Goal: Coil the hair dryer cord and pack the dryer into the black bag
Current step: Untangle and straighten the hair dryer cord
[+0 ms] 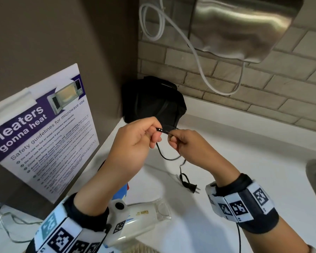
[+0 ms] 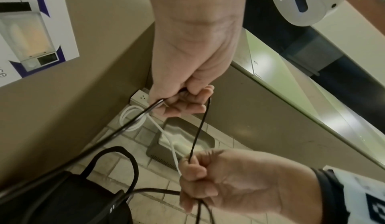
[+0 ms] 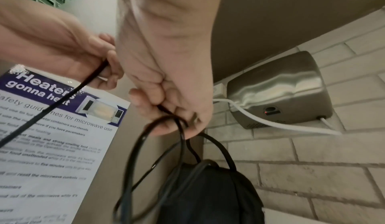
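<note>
Both hands pinch the black cord (image 1: 169, 158) — left hand (image 1: 135, 141), right hand (image 1: 188, 145). Its plug (image 1: 191, 187) lies at 6 o'clock, prongs toward 4. At 7 o'clock, the hair dryer (image 1: 144, 216) points toward 3; black bag (image 1: 153, 101) at 12.

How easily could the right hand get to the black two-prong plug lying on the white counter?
Probably yes: the black two-prong plug lies in the open on the white counter, just below the right hand, nothing over it. But that hand is pinching the thin black cord, so it must release first.

White counter (image 1: 235, 143) under black bag (image 1: 153, 101), dryer (image 1: 140, 218).
</note>
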`<state>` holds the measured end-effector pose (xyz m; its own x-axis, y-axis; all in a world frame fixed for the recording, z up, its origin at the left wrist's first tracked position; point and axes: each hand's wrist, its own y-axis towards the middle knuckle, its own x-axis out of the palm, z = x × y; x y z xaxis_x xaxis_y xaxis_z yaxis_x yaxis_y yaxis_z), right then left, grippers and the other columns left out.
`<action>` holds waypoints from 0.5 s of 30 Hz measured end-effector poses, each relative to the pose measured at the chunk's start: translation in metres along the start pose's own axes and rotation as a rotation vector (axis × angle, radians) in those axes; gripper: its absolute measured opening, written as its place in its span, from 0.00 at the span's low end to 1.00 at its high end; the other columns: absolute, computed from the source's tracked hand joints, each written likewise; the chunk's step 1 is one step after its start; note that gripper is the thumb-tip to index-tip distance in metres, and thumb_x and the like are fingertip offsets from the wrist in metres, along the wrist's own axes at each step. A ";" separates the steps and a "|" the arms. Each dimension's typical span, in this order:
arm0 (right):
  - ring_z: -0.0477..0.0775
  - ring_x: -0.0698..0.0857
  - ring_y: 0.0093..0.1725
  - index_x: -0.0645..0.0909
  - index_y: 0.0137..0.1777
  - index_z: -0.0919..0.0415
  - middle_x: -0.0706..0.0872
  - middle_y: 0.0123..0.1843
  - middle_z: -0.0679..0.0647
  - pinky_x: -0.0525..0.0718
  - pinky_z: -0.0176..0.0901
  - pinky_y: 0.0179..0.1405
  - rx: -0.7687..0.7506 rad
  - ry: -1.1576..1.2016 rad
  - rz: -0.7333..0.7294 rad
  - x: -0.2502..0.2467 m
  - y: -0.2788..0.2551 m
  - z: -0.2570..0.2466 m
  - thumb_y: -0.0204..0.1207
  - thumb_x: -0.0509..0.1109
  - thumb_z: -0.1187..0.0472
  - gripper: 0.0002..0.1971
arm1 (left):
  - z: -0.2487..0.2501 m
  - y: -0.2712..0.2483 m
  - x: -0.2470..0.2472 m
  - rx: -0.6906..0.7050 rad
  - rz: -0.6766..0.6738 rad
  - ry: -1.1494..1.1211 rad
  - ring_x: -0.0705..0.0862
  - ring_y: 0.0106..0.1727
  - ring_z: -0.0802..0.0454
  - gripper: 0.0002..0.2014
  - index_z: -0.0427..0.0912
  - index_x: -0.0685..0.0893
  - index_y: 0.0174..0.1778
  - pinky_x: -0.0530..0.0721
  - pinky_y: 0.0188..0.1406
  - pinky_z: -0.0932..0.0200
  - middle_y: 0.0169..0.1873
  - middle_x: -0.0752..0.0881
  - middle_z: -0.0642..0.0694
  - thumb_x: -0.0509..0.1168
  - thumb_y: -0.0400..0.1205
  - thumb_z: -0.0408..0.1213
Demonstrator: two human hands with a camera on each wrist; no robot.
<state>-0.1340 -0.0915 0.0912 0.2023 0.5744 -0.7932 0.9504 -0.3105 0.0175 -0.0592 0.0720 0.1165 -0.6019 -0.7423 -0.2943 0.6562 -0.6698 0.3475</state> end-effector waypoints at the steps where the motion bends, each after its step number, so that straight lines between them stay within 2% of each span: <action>1: 0.48 0.67 0.28 0.68 0.29 0.55 0.70 0.25 0.46 0.67 0.30 0.25 -0.001 0.004 0.020 0.003 0.001 0.004 0.70 0.54 0.74 0.15 | 0.002 0.000 -0.001 0.003 0.015 -0.034 0.83 0.42 0.47 0.28 0.57 0.73 0.25 0.76 0.41 0.74 0.23 0.77 0.55 0.49 0.71 0.14; 3: 0.50 0.67 0.30 0.67 0.29 0.56 0.70 0.27 0.48 0.66 0.32 0.28 -0.005 0.032 0.046 0.008 0.005 0.013 0.71 0.54 0.75 0.14 | 0.006 0.000 -0.003 0.015 0.030 -0.100 0.83 0.39 0.54 0.21 0.53 0.73 0.26 0.76 0.43 0.79 0.23 0.76 0.52 0.48 0.69 0.20; 4: 0.51 0.67 0.31 0.67 0.30 0.58 0.71 0.28 0.49 0.67 0.36 0.31 -0.008 0.055 0.047 0.010 0.007 0.017 0.70 0.53 0.75 0.14 | 0.008 0.000 -0.005 0.027 0.029 -0.127 0.83 0.38 0.57 0.19 0.52 0.74 0.27 0.76 0.44 0.79 0.23 0.75 0.52 0.47 0.67 0.22; 6: 0.53 0.69 0.33 0.66 0.29 0.57 0.71 0.29 0.51 0.69 0.42 0.35 -0.024 0.095 0.043 0.014 0.010 0.025 0.70 0.52 0.74 0.13 | 0.010 0.000 -0.008 0.050 0.024 -0.174 0.82 0.37 0.62 0.19 0.51 0.75 0.29 0.76 0.45 0.78 0.22 0.76 0.54 0.46 0.66 0.22; 9: 0.54 0.71 0.33 0.65 0.28 0.54 0.70 0.28 0.49 0.73 0.44 0.38 -0.008 0.139 0.038 0.021 0.013 0.036 0.68 0.52 0.74 0.15 | 0.013 0.000 -0.013 0.051 0.034 -0.249 0.82 0.35 0.63 0.20 0.49 0.75 0.29 0.77 0.45 0.77 0.19 0.75 0.58 0.45 0.66 0.21; 11: 0.53 0.72 0.32 0.65 0.27 0.53 0.70 0.28 0.48 0.74 0.42 0.38 0.033 0.175 0.041 0.027 0.014 0.044 0.67 0.52 0.77 0.17 | 0.015 -0.001 -0.016 0.064 0.042 -0.272 0.82 0.35 0.63 0.20 0.49 0.75 0.28 0.77 0.45 0.76 0.19 0.74 0.57 0.45 0.65 0.20; 15: 0.52 0.69 0.31 0.66 0.27 0.54 0.70 0.28 0.49 0.73 0.42 0.36 0.080 0.222 0.049 0.039 0.018 0.060 0.67 0.52 0.79 0.18 | 0.015 0.000 -0.022 0.076 0.062 -0.333 0.81 0.35 0.61 0.23 0.53 0.76 0.25 0.79 0.48 0.70 0.21 0.74 0.55 0.45 0.67 0.19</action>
<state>-0.1236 -0.1200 0.0242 0.3033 0.7066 -0.6393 0.9181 -0.3964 -0.0025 -0.0528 0.0881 0.1366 -0.6853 -0.7276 0.0319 0.6684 -0.6109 0.4243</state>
